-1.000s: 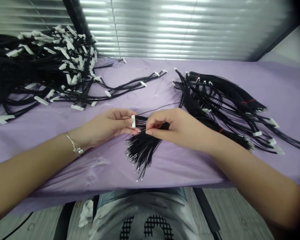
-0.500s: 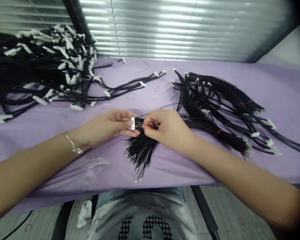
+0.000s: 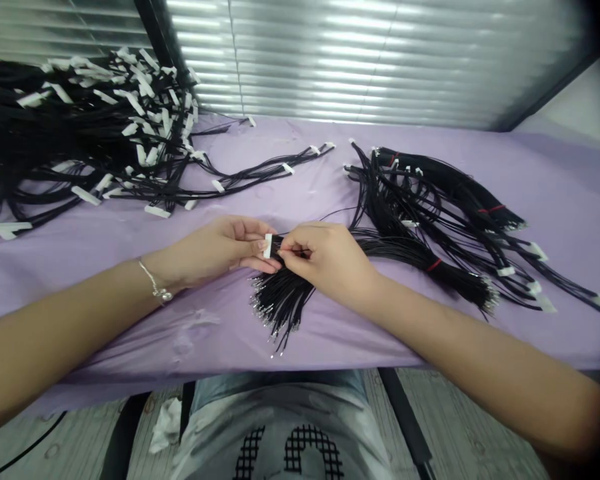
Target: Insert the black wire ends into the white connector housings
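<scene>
My left hand (image 3: 220,252) pinches a small white connector (image 3: 267,246) between thumb and fingers at the middle of the purple table (image 3: 130,267). My right hand (image 3: 330,260) is right beside it, fingertips pinched on a thin black wire (image 3: 300,251) whose end meets the connector. Under both hands lies a bundle of loose black wires (image 3: 280,300) with bare metal tips fanning toward the front edge.
A big heap of black harnesses with white connectors (image 3: 80,127) fills the back left. Bundles of black wires tied with red bands (image 3: 430,207) lie to the right. A few finished harnesses (image 3: 260,170) lie in the middle back. Window blinds stand behind.
My right hand has moved left from the wire bundle up to the connector, carrying a single wire. My left hand has held the connector almost still.
</scene>
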The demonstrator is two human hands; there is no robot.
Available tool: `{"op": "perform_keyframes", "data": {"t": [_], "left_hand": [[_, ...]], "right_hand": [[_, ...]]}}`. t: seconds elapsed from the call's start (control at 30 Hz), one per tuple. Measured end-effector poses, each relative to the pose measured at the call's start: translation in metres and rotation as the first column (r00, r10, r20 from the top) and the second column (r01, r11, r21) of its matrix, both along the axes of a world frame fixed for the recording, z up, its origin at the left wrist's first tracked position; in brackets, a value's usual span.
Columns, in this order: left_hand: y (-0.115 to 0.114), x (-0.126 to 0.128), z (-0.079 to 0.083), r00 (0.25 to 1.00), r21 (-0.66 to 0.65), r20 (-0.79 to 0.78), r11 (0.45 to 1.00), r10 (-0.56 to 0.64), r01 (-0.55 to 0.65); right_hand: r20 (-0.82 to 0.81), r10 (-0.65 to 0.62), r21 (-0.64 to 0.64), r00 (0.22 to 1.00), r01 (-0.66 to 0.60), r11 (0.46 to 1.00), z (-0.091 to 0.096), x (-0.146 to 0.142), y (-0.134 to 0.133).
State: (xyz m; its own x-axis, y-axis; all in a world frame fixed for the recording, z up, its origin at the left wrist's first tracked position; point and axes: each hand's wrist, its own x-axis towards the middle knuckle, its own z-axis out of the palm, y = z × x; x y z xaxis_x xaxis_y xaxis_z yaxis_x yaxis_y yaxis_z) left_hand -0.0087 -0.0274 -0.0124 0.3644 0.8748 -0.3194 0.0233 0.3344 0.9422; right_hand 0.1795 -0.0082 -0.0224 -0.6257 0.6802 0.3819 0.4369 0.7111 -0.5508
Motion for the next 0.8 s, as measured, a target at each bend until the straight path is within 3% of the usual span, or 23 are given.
{"op": "perform_keyframes", "data": {"t": [0.13, 0.23, 0.37, 0.5, 0.6, 0.7, 0.8], "left_hand": [[-0.002, 0.003, 0.004, 0.997, 0.046, -0.022, 0.996, 0.072, -0.071], [-0.006, 0.006, 0.009, 0.989, 0.208, -0.049, 0.970, 0.140, -0.127], [-0.014, 0.007, 0.015, 0.975, 0.415, -0.119, 0.901, 0.189, -0.124], [-0.015, 0.005, 0.014, 0.948, 0.523, -0.199, 0.845, 0.250, -0.113], [-0.012, 0.005, 0.009, 0.949, 0.449, -0.137, 0.872, 0.284, -0.196], [-0.008, 0.005, 0.004, 0.959, 0.188, 0.005, 0.941, 0.285, -0.280], [-0.005, 0.003, 0.002, 0.975, -0.093, 0.136, 0.982, 0.177, -0.165]], "right_hand": [[-0.070, -0.010, 0.221, 0.997, 0.026, 0.975, 0.009, 0.010, 0.003], [0.059, -0.135, 0.374, 0.989, 0.103, 0.921, 0.014, 0.018, 0.007], [0.305, -0.206, 0.322, 0.930, 0.103, 0.941, 0.014, 0.018, 0.013], [0.403, -0.219, 0.260, 0.888, 0.119, 0.958, 0.014, 0.011, 0.017], [0.366, -0.216, 0.243, 0.905, 0.132, 0.961, 0.013, 0.010, 0.018], [0.301, -0.229, 0.260, 0.926, 0.151, 0.954, 0.010, 0.010, 0.020], [0.295, -0.246, 0.292, 0.923, 0.158, 0.943, 0.006, 0.010, 0.022]]}}
